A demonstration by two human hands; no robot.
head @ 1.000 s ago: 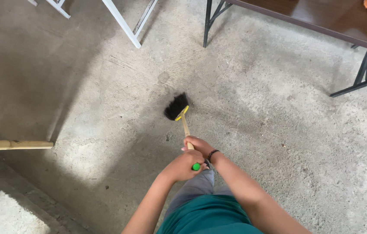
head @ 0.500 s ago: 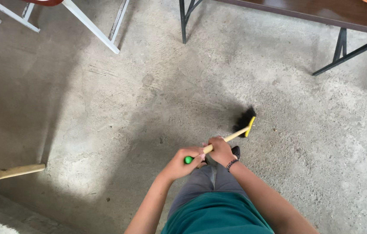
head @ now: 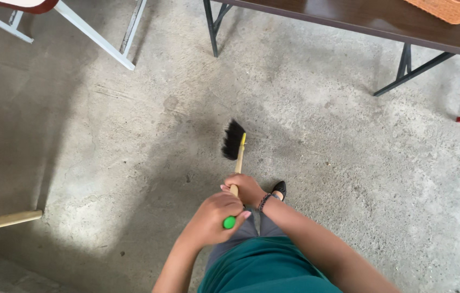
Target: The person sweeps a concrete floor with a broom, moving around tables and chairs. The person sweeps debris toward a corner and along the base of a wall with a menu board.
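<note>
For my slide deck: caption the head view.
Both hands, left hand and right hand, grip a broom sweeping the concrete floor beside a dark table.

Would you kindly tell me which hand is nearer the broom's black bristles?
The right hand, gripping the wooden handle just below the bristles. The left hand holds the green end, farther back.

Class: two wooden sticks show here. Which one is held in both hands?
The broom handle with the black bristles, gripped by left hand and right hand; the other stick lies untouched on the floor.

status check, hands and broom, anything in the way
Left hand and right hand both gripping the broom. Bristles down on the floor. Table ahead, clear of it.
</note>
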